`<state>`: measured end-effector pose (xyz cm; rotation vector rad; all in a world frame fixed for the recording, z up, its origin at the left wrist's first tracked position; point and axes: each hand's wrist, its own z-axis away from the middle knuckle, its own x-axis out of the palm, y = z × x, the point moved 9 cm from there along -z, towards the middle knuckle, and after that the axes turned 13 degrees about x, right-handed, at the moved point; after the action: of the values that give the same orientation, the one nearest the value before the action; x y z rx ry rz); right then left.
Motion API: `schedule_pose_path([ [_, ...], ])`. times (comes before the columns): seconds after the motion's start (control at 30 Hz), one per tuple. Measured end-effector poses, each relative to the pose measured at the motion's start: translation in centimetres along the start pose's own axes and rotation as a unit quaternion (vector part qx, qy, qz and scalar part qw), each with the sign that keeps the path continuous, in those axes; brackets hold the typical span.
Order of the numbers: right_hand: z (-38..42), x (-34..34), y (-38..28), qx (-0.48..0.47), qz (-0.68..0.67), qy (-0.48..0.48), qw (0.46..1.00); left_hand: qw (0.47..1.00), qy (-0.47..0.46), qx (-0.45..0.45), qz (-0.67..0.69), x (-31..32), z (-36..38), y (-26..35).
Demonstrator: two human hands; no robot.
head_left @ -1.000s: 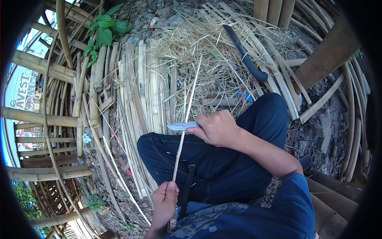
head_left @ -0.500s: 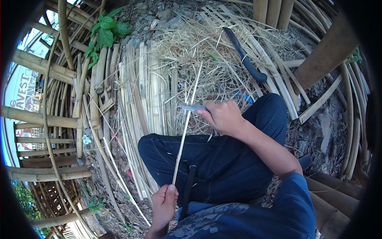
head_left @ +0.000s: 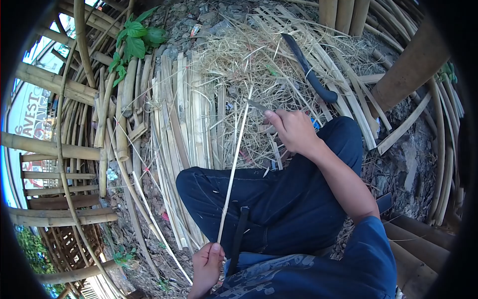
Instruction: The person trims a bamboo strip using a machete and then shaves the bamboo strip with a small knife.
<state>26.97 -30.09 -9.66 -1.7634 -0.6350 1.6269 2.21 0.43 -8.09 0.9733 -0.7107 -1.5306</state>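
A long, thin bamboo strip [head_left: 233, 175] runs upward from my left hand [head_left: 207, 260], which is closed around its lower end near my lap. My right hand [head_left: 294, 129] grips a small knife [head_left: 258, 105] by its handle, above my right knee. The knife's blade points left, and its tip is at the strip near the upper end; whether it touches cannot be made out. Beyond my hands lies a heap of pale shavings [head_left: 234, 55]. A dark machete [head_left: 301, 62] with a curved handle rests on the right part of that heap.
Split bamboo slats [head_left: 181, 114] lie side by side left of the shavings. A bamboo fence [head_left: 59, 149] stands at the left, near a green plant [head_left: 135, 40]. Thick bamboo poles [head_left: 411, 70] rise at the right. More poles [head_left: 413, 259] lie at the lower right.
My right hand and the knife have moved up and slightly right, toward the strip's upper end. My left hand has shifted slightly down, still holding the strip.
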Motion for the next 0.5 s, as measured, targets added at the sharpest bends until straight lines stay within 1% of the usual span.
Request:
schedule_pose_path([
  [0.13, 0.7, 0.7, 0.0, -0.008, 0.029, 0.003, 1.000, 1.000, -0.002, 0.008, -0.022, 0.3, -0.9, -0.6],
  [0.2, 3.3, 2.6, -2.7, -0.113, 0.055, -0.032, 0.992, 1.000, -0.004, 0.007, 0.001, 0.8, -1.3, -0.7],
  [0.23, 3.8, 2.7, -3.2, -0.113, 0.055, -0.032, 0.992, 1.000, -0.004, 0.007, 0.001, 1.0, -1.5, -0.7],
  [0.3, 5.0, 3.7, -4.4, -0.142, 0.065, -0.089, 0.984, 1.000, 0.004, 0.014, -0.014, 0.9, -1.7, -0.3],
  [0.33, 4.7, 3.7, -4.2, -0.139, 0.063, -0.091, 0.984, 1.000, 0.004, 0.011, -0.017, 0.6, -1.6, -0.3],
  [0.4, 3.1, 2.2, -3.3, -0.125, 0.027, -0.047, 0.991, 0.999, -0.015, 0.024, -0.030, 0.4, -1.2, 0.2],
  [0.43, 2.8, 1.9, -3.3, -0.121, 0.064, -0.041, 0.990, 0.999, -0.016, 0.023, -0.030, 0.3, -1.1, 0.1],
  [0.5, 2.6, 2.4, -2.7, -0.126, 0.060, -0.049, 0.989, 0.999, -0.023, 0.014, -0.039, 0.2, -1.0, 0.0],
])
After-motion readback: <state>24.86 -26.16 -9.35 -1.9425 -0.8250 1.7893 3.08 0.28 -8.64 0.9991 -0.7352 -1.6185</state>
